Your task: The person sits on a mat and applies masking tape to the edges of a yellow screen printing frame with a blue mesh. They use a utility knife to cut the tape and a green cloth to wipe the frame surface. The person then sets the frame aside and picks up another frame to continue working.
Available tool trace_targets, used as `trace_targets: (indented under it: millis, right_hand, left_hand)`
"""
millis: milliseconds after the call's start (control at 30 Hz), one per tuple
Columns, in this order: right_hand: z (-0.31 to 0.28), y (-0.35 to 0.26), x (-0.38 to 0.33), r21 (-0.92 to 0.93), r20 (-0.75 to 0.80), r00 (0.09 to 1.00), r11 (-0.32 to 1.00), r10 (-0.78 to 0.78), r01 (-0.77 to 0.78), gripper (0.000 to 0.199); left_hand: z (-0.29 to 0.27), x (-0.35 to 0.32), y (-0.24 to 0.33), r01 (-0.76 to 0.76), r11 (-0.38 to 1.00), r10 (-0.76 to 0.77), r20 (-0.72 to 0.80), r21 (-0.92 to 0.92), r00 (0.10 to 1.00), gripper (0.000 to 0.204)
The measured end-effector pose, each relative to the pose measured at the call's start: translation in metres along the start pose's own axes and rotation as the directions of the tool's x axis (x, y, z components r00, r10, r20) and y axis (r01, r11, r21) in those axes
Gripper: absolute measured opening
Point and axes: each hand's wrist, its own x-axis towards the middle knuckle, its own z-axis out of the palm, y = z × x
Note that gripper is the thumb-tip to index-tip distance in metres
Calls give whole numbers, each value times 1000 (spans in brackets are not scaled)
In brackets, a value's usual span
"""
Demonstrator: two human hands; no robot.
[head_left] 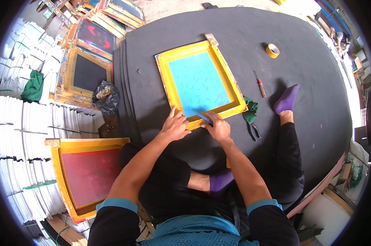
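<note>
Yellow-taped wooden screen frame (166, 78), matt mesh.

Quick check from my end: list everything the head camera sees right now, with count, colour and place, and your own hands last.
Screen frame: 1, yellow border with cyan mesh, centre of the black mat, under both hands.
Black mat: 1, covers the work surface.
Blue tool: 1, thin, at the frame's near edge, in the right hand.
Tape roll: 1, yellow, upper right on the mat.
Screwdriver: 1, red handle, right of the frame.
Pliers: 1, dark, beside a green cloth at the frame's right corner.
Red-mesh frame: 1, yellow, lower left.
Stacked frames: several, upper left.
White sheet stacks: many, far left.
Left hand: flat on the frame's near edge.
Right hand: grips the blue tool.
</note>
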Motion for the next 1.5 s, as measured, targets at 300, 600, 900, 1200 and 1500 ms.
trace_targets:
  millis: [300, 600, 900, 1200, 1500]
  right_hand:
    - [0, 10, 3, -6, -8, 1000, 1000, -21, 21, 61]
    - [0, 28, 14, -110, 53, 998, 993, -31, 36, 74]
    - [-46, 24, 38, -101, -57, 998, 995, -9, 4, 65]
    - [-125, 43, -87, 40, 236, 934, 958, 268, -285, 39]
    - [-112, 74, -140, 259, 322, 918, 912, 230, -319, 28]
  left_hand:
    - [0, -3, 0, 17, 1000, -17, -34, 5, 999, 43]
    - [-2, -3, 3, 77, 997, -77, -22, 17, 997, 38]
    - [6, 49, 47, 356, 934, -357, -39, -33, 933, 39]
    - [26, 27, 116, 311, 841, -492, -387, -442, 780, 46]
    - [74, -3, 215, 280, -296, -473, 395, -913, 788, 41]
